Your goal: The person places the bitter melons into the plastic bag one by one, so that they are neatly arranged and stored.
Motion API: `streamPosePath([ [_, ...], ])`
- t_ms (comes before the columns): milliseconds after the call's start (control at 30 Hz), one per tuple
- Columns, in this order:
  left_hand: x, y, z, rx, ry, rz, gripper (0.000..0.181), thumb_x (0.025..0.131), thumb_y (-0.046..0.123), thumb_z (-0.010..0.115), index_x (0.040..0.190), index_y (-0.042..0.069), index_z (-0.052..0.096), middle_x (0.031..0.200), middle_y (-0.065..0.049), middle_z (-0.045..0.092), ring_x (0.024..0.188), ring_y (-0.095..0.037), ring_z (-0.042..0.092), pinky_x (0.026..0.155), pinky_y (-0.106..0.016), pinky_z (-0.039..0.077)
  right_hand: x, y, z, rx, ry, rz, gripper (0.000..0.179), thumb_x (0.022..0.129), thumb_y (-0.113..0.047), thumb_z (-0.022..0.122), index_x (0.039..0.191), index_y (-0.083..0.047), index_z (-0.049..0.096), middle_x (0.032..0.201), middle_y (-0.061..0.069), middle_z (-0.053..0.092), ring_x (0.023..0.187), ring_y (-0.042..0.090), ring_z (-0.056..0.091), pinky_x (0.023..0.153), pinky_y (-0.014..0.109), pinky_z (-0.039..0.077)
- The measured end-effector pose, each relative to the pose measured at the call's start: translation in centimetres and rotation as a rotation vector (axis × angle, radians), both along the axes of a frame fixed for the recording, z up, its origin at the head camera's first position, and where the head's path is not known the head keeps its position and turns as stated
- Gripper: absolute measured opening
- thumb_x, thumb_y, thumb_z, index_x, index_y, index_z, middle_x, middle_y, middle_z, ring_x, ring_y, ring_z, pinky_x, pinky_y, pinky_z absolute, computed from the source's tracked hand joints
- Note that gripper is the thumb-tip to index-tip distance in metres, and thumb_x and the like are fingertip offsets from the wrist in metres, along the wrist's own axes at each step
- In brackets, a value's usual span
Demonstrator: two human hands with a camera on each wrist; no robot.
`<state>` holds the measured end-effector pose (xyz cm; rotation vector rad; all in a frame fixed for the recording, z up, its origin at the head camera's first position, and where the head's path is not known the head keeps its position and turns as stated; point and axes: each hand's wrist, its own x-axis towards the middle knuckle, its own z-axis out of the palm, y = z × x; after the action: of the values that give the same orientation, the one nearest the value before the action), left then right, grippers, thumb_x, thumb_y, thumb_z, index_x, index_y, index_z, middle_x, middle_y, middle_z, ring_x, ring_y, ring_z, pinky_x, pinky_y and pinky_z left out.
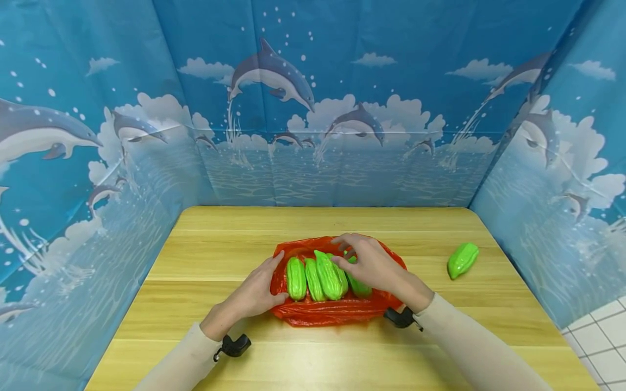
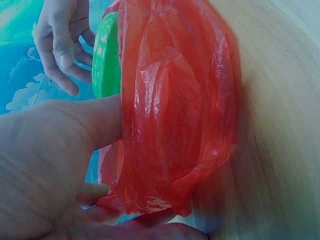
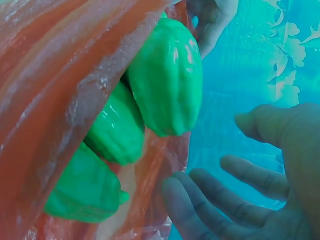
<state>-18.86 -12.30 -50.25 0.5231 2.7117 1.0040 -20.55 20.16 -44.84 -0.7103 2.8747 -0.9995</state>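
On the wooden table lies a red plastic bag (image 1: 332, 315), its mouth spread upward. Several bright green, ridged bitter melons (image 1: 329, 276) lie side by side in it; three show their ends in the right wrist view, one bitter melon (image 3: 167, 75) nearest the top. My left hand (image 1: 256, 290) grips the bag's left edge, thumb (image 2: 102, 117) inside the rim and other fingers at the outer film, partly hidden by it. Over the bag's right part is my right hand (image 1: 374, 263), fingers (image 3: 215, 200) loosely bent and apart, holding nothing. It hides part of the rightmost melon (image 1: 359, 285).
Another green bitter melon (image 1: 462, 260) lies alone on the table (image 1: 220, 222) at the right. Dolphin-printed blue curtains (image 1: 332, 163) enclose the table's back and sides. White floor tiles (image 1: 603, 336) show at the lower right.
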Motion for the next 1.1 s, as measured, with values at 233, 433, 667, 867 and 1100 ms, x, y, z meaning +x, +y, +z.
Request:
streamPosePath([
  [233, 0.0, 0.0, 0.0, -0.005, 0.001, -0.003, 0.108, 0.1, 0.017, 0.091, 0.186, 0.006, 0.027, 0.19, -0.025, 0.035, 0.174, -0.049, 0.039, 0.14, -0.068, 0.041, 0.5, 0.6, 0.2, -0.002, 0.036, -0.015, 0.043, 0.114, -0.027, 0.078, 0.152, -0.008, 0.074, 0.146, 0.017, 0.078, 0.117, 0.033, 0.082, 0.099, 0.051, 0.071],
  [433, 0.0, -0.1, 0.0, -0.001, -0.005, -0.004, 0.108, 0.1, 0.017, 0.091, 0.186, 0.006, 0.027, 0.19, -0.025, 0.035, 0.174, -0.049, 0.039, 0.14, -0.068, 0.04, 0.7, 1.6, 0.3, -0.029, 0.072, -0.022, 0.04, 0.115, -0.025, 0.077, 0.151, -0.007, 0.074, 0.142, 0.018, 0.079, 0.116, 0.034, 0.081, 0.098, 0.057, 0.071],
  [667, 0.1, -0.1, -0.1, 0.003, -0.003, -0.005, 0.108, 0.1, 0.016, 0.091, 0.186, 0.005, 0.027, 0.19, -0.024, 0.035, 0.175, -0.049, 0.039, 0.14, -0.068, 0.04, -0.3, 4.0, -1.4, -0.037, 0.143, -0.055, 0.04, 0.114, -0.032, 0.078, 0.15, -0.015, 0.076, 0.143, 0.009, 0.078, 0.116, 0.027, 0.08, 0.095, 0.052, 0.072],
  [867, 0.1, -0.1, 0.0, 0.009, -0.004, -0.004, 0.108, 0.1, 0.015, 0.091, 0.185, 0.005, 0.027, 0.189, -0.024, 0.035, 0.175, -0.049, 0.039, 0.14, -0.067, 0.04, 1.1, 5.0, 1.1, -0.011, 0.169, -0.1, 0.039, 0.113, -0.023, 0.079, 0.148, -0.007, 0.075, 0.141, 0.019, 0.078, 0.119, 0.04, 0.078, 0.098, 0.063, 0.069],
  [1100, 0.2, -0.1, 0.0, 0.002, -0.004, -0.007, 0.108, 0.1, 0.016, 0.091, 0.186, 0.005, 0.027, 0.19, -0.024, 0.035, 0.175, -0.048, 0.039, 0.141, -0.067, 0.04, 1.2, 7.7, 1.1, -0.012, 0.229, -0.105, 0.041, 0.114, -0.019, 0.078, 0.152, -0.006, 0.072, 0.148, 0.021, 0.073, 0.126, 0.042, 0.074, 0.106, 0.066, 0.064],
])
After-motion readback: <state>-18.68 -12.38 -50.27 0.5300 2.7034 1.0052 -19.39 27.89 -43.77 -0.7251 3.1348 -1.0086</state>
